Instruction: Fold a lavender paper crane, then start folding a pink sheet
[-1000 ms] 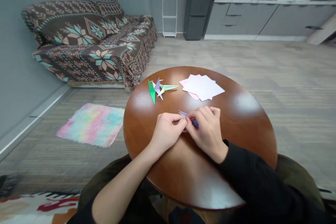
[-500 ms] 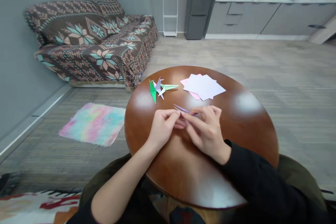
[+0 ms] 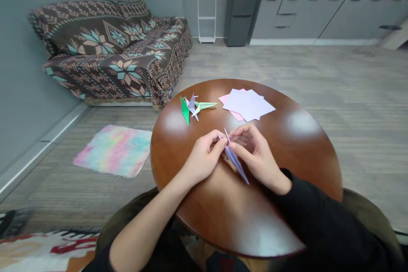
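Between my two hands is a piece of folded purple origami paper (image 3: 236,163), held over the near half of the table. Two thin points of it stick up past my fingertips, and a long tapered part slants down toward me on the right. My left hand (image 3: 208,153) pinches it from the left with thumb and forefinger. From the other side my right hand (image 3: 255,151) grips it, thumb against the paper and the other fingers curled behind. Farther off lie folded paper cranes: a green one (image 3: 185,112), a purple one (image 3: 191,104) and a pale green one (image 3: 204,106).
A fanned stack of lilac and pink paper sheets (image 3: 248,104) rests on the far part of the round wooden table (image 3: 306,161). Beyond it are a patterned sofa (image 3: 111,51), a fluffy pastel rug (image 3: 113,151) and a kitchen counter (image 3: 302,19).
The folded purple paper has turned, its long part now pointing down toward me and its thin points up. My right hand has shifted its grip. Cranes and sheets stay put.
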`<act>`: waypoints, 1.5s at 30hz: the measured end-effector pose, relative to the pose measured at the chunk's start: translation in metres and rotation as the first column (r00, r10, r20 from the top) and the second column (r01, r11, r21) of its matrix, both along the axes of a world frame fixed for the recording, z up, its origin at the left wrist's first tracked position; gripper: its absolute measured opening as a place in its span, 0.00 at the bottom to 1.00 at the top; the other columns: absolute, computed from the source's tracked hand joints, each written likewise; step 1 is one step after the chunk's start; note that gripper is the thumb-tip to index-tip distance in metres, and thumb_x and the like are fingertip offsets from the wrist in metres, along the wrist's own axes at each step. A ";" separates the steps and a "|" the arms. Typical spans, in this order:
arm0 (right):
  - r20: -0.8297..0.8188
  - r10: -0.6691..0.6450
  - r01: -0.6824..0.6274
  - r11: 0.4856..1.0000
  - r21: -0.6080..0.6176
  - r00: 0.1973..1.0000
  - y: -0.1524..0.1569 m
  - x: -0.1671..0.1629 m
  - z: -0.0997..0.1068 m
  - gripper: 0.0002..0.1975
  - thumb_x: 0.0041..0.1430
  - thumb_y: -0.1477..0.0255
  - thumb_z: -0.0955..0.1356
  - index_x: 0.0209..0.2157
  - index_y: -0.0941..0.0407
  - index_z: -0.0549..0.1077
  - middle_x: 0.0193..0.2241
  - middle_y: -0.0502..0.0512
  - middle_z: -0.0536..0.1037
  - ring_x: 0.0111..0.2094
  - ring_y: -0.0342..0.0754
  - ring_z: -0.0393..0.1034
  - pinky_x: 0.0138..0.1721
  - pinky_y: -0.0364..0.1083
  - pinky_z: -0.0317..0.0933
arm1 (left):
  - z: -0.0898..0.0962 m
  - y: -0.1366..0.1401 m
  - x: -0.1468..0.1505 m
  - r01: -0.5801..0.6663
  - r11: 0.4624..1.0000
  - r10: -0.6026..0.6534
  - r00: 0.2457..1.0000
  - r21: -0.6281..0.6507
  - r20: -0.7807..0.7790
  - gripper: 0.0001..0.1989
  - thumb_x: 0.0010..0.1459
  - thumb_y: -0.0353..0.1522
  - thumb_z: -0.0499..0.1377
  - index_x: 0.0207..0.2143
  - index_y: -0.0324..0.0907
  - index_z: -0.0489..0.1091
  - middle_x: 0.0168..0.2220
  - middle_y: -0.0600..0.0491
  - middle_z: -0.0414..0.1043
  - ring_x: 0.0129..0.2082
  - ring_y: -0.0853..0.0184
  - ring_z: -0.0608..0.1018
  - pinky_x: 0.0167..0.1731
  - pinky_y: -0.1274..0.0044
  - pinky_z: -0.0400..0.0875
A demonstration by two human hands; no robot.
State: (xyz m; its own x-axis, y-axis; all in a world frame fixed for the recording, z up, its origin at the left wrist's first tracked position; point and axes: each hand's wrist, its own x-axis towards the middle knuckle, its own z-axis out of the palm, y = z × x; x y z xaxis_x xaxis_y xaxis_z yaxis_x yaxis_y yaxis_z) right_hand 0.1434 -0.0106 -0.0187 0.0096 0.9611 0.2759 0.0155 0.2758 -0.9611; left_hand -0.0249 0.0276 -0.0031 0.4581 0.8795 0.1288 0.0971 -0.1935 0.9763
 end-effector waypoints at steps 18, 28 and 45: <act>-0.150 0.063 -0.078 0.992 -0.097 0.987 -0.002 -0.006 0.001 0.11 0.60 0.65 0.77 0.36 0.53 0.72 0.32 0.49 0.75 0.31 0.44 0.71 0.33 0.45 0.68 | 0.000 -0.002 0.000 0.006 0.976 0.038 0.980 -0.217 0.197 0.13 0.56 0.38 0.70 0.31 0.39 0.72 0.28 0.55 0.75 0.29 0.70 0.76 0.33 0.79 0.70; -0.027 -0.014 0.014 1.000 0.007 1.000 -0.003 -0.009 -0.001 0.10 0.59 0.68 0.77 0.34 0.54 0.74 0.36 0.51 0.77 0.39 0.47 0.76 0.46 0.48 0.71 | -0.004 0.001 0.000 -0.021 0.959 0.101 0.957 -0.281 0.272 0.14 0.51 0.37 0.74 0.29 0.38 0.75 0.27 0.56 0.75 0.28 0.72 0.74 0.32 0.81 0.69; -0.161 0.008 -0.031 0.990 -0.138 0.987 0.001 -0.009 -0.003 0.13 0.55 0.66 0.79 0.36 0.54 0.76 0.31 0.50 0.79 0.33 0.46 0.75 0.34 0.45 0.72 | -0.003 -0.002 0.003 -0.024 0.908 0.169 0.934 -0.417 0.314 0.11 0.54 0.34 0.70 0.36 0.38 0.75 0.27 0.55 0.79 0.22 0.74 0.76 0.24 0.84 0.66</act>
